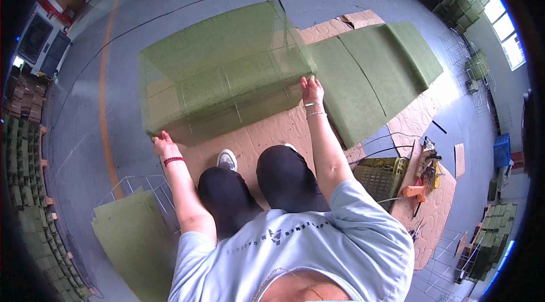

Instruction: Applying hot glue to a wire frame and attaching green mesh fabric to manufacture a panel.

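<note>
In front of my knees stands a large, long box [218, 89] of green mesh or felt-like sheet, with thin wires showing along its side. Part of its cover looks see-through at the upper right. My left hand [164, 146] pinches the box's near left corner, a red bead bracelet on the wrist. At the near right corner, my right hand [311, 92] is closed on the edge with fingertips up. Beside the box on the right lies a wide green sheet [363, 75], creased and raised in a fold toward its far end.
Flattened cardboard [252, 131] lies under the box. To the right are a yellow basket [381, 174] and an orange-handled tool [417, 189] with cables. Green sheets [130, 234] and a wire frame [162, 188] lie at left. A black cable [187, 7] crosses the floor.
</note>
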### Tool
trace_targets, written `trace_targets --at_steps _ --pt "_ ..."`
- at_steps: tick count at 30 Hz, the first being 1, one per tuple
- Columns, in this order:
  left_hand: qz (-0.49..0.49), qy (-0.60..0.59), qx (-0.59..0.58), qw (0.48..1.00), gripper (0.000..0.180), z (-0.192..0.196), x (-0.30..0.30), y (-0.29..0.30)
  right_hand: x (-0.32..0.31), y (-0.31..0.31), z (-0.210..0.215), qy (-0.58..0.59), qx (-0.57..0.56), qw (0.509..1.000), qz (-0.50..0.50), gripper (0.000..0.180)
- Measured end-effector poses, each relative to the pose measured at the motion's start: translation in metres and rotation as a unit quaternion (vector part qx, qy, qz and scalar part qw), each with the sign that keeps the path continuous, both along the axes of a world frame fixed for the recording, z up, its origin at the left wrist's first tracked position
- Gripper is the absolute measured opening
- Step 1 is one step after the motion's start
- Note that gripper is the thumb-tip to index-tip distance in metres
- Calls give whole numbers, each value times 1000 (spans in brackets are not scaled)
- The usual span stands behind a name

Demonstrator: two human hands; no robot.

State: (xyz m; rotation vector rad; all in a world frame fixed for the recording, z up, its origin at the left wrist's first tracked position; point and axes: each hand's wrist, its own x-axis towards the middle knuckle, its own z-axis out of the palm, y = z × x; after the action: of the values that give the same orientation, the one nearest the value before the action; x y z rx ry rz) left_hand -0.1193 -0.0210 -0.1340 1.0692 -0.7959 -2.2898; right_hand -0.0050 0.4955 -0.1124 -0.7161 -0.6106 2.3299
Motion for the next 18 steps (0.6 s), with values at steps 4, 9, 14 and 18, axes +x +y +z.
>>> trace_targets --at_steps 4,9,14,18 --pt "-20 10 -28 999 37 51 25 52 7 10 -4 -7 -10 1000 -25 11" --pt "-50 107 -76 990 37 29 26 36 10 11 5 -25 -23 999 -9 9" --pt "-60 123 -80 987 33 25 27 41 19 26 9 -80 69 994 43 8" --pt "-75 135 -79 985 28 22 32 36 21 25 8 -108 91 988 57 7"
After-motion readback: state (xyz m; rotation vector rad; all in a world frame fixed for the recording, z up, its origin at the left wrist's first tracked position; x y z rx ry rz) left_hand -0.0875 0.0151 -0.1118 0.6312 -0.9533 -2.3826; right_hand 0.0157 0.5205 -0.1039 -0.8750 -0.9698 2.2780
